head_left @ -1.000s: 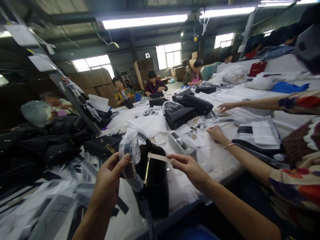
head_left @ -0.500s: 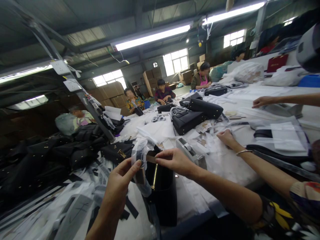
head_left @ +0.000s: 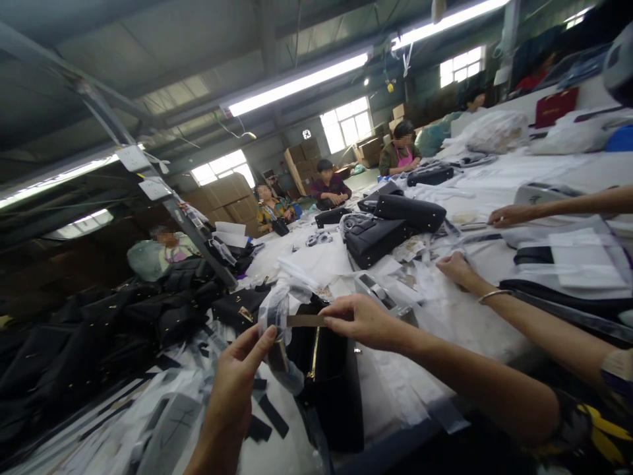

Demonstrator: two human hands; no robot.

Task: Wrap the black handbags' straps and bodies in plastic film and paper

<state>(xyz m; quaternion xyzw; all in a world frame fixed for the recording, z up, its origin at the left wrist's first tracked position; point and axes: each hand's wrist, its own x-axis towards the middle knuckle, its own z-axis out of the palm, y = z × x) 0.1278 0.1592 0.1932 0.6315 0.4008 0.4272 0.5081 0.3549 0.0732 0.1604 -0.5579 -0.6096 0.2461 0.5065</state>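
A black handbag with a gold zipper stands upright at the table's near edge. Its handle is wrapped in clear plastic film, and my left hand pinches it between thumb and fingers. My right hand has the right end of a short brown strip between thumb and forefinger. The strip stretches level above the bag's opening, its left end meeting the wrapped handle. Whether that end is stuck to the handle, I cannot tell.
Black bags are heaped on the left, and more bags lie mid-table. Grey tape dispensers sit lower left and behind my right hand. At right, a co-worker's hands work close by. A metal post rises at left.
My right hand has drawn slightly rightward, and more of the brown strip shows between my hands. A co-worker's far hand has shifted left. The whole view has turned a little.
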